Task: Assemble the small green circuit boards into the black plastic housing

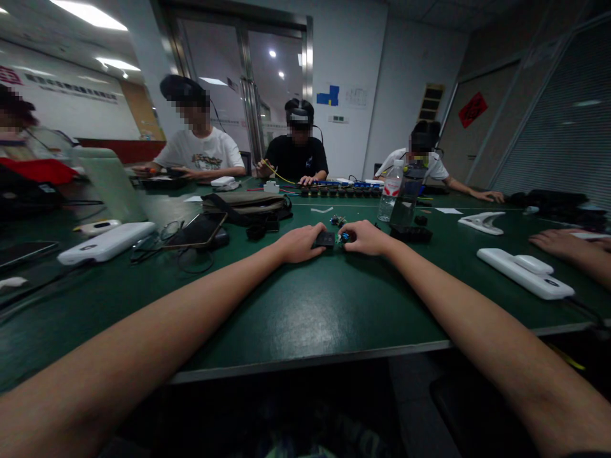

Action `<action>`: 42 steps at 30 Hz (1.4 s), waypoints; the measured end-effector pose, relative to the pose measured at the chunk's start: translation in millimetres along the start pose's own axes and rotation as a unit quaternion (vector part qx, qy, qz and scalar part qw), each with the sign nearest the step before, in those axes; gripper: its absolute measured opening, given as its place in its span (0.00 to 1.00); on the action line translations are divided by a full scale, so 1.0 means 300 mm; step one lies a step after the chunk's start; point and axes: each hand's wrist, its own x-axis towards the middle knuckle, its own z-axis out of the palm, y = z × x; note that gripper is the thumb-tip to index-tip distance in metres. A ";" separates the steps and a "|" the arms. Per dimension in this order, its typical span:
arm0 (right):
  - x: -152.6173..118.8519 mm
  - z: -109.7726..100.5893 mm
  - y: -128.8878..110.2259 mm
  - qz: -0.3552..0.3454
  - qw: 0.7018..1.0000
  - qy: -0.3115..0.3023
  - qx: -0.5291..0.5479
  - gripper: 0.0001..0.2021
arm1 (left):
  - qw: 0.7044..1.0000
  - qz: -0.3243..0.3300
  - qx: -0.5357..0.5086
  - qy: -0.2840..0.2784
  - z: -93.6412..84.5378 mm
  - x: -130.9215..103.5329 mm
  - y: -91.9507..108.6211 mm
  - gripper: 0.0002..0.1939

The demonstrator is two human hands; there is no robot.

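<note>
Both my arms reach forward over the green table [296, 318]. My left hand [300, 244] grips a small black rectangular block [325, 239] between thumb and fingers. Close beside it, my right hand [367, 238] is closed around a small dark part with blue and light-coloured wires [344, 237]; its exact kind is too small to tell. The two held pieces are near each other, with a narrow gap between them. Just beyond my hands lies a little tangle of wired parts [338, 220].
Right of my hands are black blocks [410, 233], a water bottle [391, 191], a dark bottle [411, 194] and a white device [525, 273]. Leftward lie a phone [198, 230], a white power bank [107, 243] and a pouch [248, 205]. Several people sit around the table.
</note>
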 end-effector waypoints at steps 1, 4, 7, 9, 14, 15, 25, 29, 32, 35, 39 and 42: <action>0.000 0.000 0.000 0.001 1.000 -0.004 -0.004 0.18 | 1.000 0.000 -0.001 0.001 0.000 0.000 0.000 0.21; -0.001 -0.002 -0.001 0.003 1.000 -0.010 -0.009 0.18 | 1.000 -0.001 -0.003 0.002 -0.001 -0.001 0.001 0.20; -0.002 -0.007 -0.003 0.003 1.000 -0.014 -0.008 0.18 | 1.000 0.001 -0.004 0.001 -0.001 -0.001 0.001 0.20; -0.002 -0.011 -0.005 0.003 1.000 -0.018 -0.012 0.18 | 1.000 -0.001 -0.004 -0.002 -0.002 -0.001 0.001 0.20; -0.003 -0.013 -0.007 0.006 1.000 -0.021 -0.010 0.18 | 1.000 -0.007 0.004 -0.008 -0.005 -0.001 0.004 0.20; -0.003 -0.012 -0.007 0.007 1.000 -0.023 -0.010 0.18 | 1.000 -0.007 0.005 -0.009 -0.006 -0.001 0.005 0.20; -0.002 -0.007 -0.003 0.004 0.999 -0.027 -0.019 0.19 | 1.000 -0.005 0.008 -0.010 -0.009 -0.005 0.009 0.20; -0.002 -0.002 0.000 0.007 1.000 -0.025 -0.012 0.18 | 1.000 -0.004 0.010 -0.008 -0.015 -0.008 0.014 0.19; -0.003 -0.001 -0.001 0.008 0.999 -0.027 -0.015 0.18 | 1.000 -0.009 0.013 -0.011 -0.021 -0.011 0.023 0.20; -0.002 -0.002 -0.001 0.009 0.999 -0.031 -0.021 0.19 | 1.000 -0.017 0.018 -0.013 -0.029 -0.014 0.031 0.20; -0.001 -0.002 0.003 0.010 0.999 -0.031 -0.015 0.19 | 1.000 -0.016 0.016 -0.013 -0.034 -0.017 0.036 0.19; -0.001 -0.002 0.005 0.007 1.000 -0.028 -0.008 0.18 | 1.000 -0.011 0.013 -0.010 -0.030 -0.015 0.032 0.19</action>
